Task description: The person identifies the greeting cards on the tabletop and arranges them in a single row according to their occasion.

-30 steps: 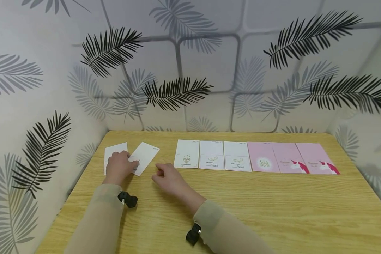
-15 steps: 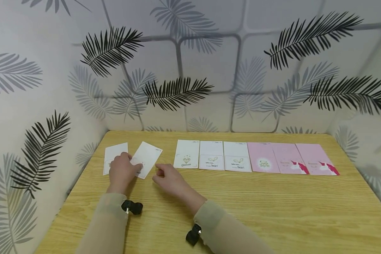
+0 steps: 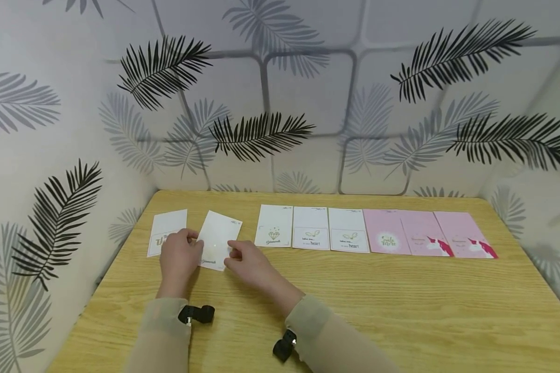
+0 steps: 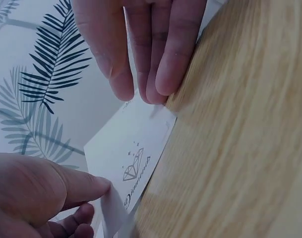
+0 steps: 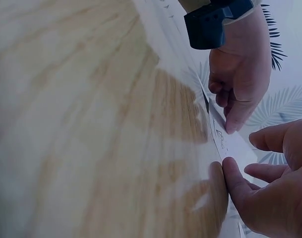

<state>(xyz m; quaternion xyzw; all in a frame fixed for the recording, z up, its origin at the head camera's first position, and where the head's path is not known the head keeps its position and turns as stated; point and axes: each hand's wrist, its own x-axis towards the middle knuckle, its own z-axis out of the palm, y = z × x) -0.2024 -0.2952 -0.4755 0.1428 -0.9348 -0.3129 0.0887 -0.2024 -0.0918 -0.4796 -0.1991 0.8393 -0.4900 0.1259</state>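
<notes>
In the head view a white greeting card (image 3: 216, 233) printed with a diamond lies slightly askew between both hands. My left hand (image 3: 179, 259) pinches its left edge; in the left wrist view the thumb presses on top and the card (image 4: 133, 148) bends up there. At the opposite edge rests my right hand (image 3: 254, 267), its fingertips touching the card; in the right wrist view this hand (image 5: 274, 193) has its thumb and fingers spread apart. Behind the left hand another white card (image 3: 168, 223) with gold lettering lies tilted, partly covered.
A row runs rightward along the back: a white diamond card (image 3: 274, 220), two white heart cards (image 3: 310, 220), a pink smile card (image 3: 387, 228) and two pink unicorn cards (image 3: 424, 228). All lie on the wooden table (image 3: 354, 305) before a leaf-patterned wall (image 3: 303, 114).
My left hand has drawn the diamond card toward me and to the right, turning it straighter, away from the gold-lettered card. It now meets my right hand, which has hardly moved.
</notes>
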